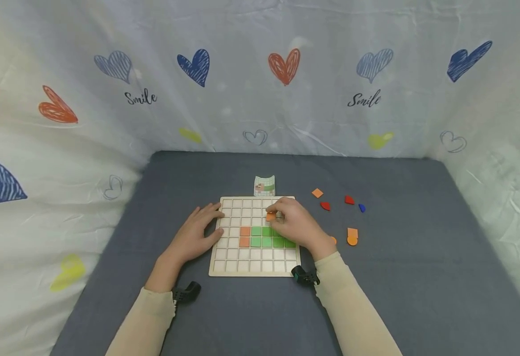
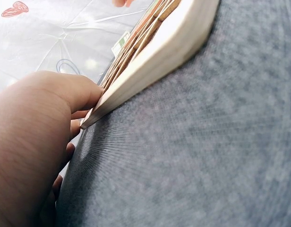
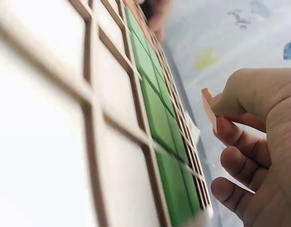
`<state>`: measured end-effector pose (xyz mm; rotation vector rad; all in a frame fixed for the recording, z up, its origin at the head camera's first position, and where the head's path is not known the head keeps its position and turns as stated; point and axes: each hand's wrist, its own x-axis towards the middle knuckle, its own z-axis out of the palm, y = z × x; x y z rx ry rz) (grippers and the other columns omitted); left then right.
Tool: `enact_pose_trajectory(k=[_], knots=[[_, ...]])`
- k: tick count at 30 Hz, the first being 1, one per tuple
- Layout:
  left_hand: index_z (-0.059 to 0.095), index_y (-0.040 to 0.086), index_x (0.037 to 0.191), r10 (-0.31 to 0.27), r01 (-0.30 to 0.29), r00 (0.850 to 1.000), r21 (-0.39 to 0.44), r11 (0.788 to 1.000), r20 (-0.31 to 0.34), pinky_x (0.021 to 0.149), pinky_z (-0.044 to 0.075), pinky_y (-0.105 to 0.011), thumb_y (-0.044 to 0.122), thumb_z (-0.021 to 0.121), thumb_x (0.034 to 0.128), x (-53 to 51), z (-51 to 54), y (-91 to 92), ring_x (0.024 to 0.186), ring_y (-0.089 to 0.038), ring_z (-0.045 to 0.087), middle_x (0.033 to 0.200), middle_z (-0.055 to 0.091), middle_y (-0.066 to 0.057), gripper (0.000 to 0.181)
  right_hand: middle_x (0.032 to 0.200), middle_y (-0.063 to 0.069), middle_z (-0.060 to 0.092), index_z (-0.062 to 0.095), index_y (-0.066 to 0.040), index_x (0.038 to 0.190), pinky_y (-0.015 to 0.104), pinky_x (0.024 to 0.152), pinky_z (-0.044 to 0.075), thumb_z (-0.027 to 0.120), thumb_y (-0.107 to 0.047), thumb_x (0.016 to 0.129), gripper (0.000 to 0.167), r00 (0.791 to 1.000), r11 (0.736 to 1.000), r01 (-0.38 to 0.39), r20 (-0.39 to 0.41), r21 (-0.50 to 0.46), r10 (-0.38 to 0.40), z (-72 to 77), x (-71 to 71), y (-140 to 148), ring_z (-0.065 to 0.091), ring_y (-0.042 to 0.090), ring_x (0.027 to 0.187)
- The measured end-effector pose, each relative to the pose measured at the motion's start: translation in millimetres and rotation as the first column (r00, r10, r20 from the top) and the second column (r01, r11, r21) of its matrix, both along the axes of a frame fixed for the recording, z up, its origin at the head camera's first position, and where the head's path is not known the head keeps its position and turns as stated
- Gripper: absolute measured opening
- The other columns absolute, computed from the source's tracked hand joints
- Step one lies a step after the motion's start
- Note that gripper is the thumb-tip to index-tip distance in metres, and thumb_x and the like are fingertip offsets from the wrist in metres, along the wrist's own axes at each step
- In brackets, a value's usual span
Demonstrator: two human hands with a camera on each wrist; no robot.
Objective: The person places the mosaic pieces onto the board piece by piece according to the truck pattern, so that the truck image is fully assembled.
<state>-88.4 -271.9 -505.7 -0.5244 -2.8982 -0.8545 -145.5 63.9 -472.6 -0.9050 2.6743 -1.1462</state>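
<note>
A pale wooden grid board (image 1: 232, 253) lies flat on the dark cloth. Two rows of its cells hold green square tiles (image 1: 261, 242), with two orange squares (image 1: 244, 231) at their left. Between thumb and fingertips, my right hand (image 1: 299, 225) pinches a small orange square tile (image 3: 208, 109), held above the board's upper right part; the right wrist view shows it tilted. My left hand (image 1: 194, 234) rests at the board's left edge, fingers spread and touching the rim. In the left wrist view its thumb (image 2: 86, 92) lies against that edge.
A small pattern card (image 1: 264, 186) stands behind the board. To the right lie loose pieces: an orange square (image 1: 317, 193), red pieces (image 1: 325, 205), a blue piece (image 1: 362, 208), and another orange square (image 1: 352, 232) touching an orange disc (image 1: 352, 241). My right wrist partly hides another orange piece (image 1: 333, 240).
</note>
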Motion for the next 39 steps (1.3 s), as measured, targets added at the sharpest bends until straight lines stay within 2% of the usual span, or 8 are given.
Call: enact_pose_trajectory(k=[11, 18, 25, 32, 39], knots=[[0.065, 0.012, 0.148, 0.004, -0.004, 1.000, 0.003, 1.000, 0.001, 0.139, 0.014, -0.054, 0.034, 0.072, 0.1076, 0.7, -0.6, 0.2, 0.163, -0.034, 0.033, 0.172, 0.043, -0.008, 0.046, 0.117, -0.006, 0.069, 0.081, -0.014, 0.123, 0.035, 0.091, 0.059, 0.075, -0.018, 0.102, 0.022, 1.000, 0.999, -0.017, -0.018, -0.031, 0.017, -8.5, 5.0, -40.2, 0.061, 0.014, 0.104], [0.065, 0.012, 0.148, 0.007, -0.007, 1.000, 0.003, 1.000, -0.005, 0.138, 0.015, -0.056, 0.034, 0.071, 0.1077, 1.2, -0.4, -0.3, 0.162, -0.037, 0.033, 0.172, 0.043, -0.009, 0.046, 0.116, -0.006, 0.071, 0.082, -0.016, 0.124, 0.034, 0.091, 0.061, 0.075, -0.020, 0.102, 0.023, 0.998, 1.000, 0.004, -0.070, -0.017, -0.005, -16.7, 7.6, -59.0, 0.066, 0.014, 0.104], [0.065, 0.012, 0.149, 0.005, -0.005, 1.000, 0.003, 1.000, -0.009, 0.138, 0.015, -0.056, 0.034, 0.071, 0.1081, -0.3, -1.5, -1.3, 0.162, -0.036, 0.033, 0.172, 0.043, -0.009, 0.047, 0.116, -0.007, 0.073, 0.082, -0.018, 0.122, 0.043, 0.102, 0.056, 0.074, -0.017, 0.100, 0.023, 0.987, 0.999, 0.025, -0.161, 0.026, -0.020, -23.5, 7.7, -65.4, 0.067, 0.017, 0.109], [0.065, 0.012, 0.149, 0.002, -0.002, 1.000, 0.010, 1.000, 0.005, 0.139, 0.013, -0.055, 0.035, 0.071, 0.1083, -1.5, 1.6, -1.9, 0.163, -0.035, 0.032, 0.173, 0.042, -0.009, 0.047, 0.116, -0.009, 0.073, 0.081, -0.020, 0.122, 0.042, 0.105, 0.054, 0.073, -0.019, 0.101, 0.022, 0.986, 0.999, 0.036, -0.165, 0.006, -0.034, -24.6, 7.8, -65.9, 0.066, 0.017, 0.110], [0.065, 0.011, 0.148, -0.002, 0.002, 1.000, 0.012, 1.000, -0.005, 0.138, 0.014, -0.056, 0.035, 0.071, 0.1082, -0.6, -2.4, 0.2, 0.162, -0.037, 0.033, 0.172, 0.043, -0.009, 0.047, 0.117, -0.008, 0.078, 0.083, -0.021, 0.118, 0.038, 0.094, 0.056, 0.076, -0.019, 0.100, 0.019, 0.975, 0.999, 0.026, -0.222, 0.022, -0.021, -28.0, 8.4, -64.5, 0.066, 0.016, 0.104]])
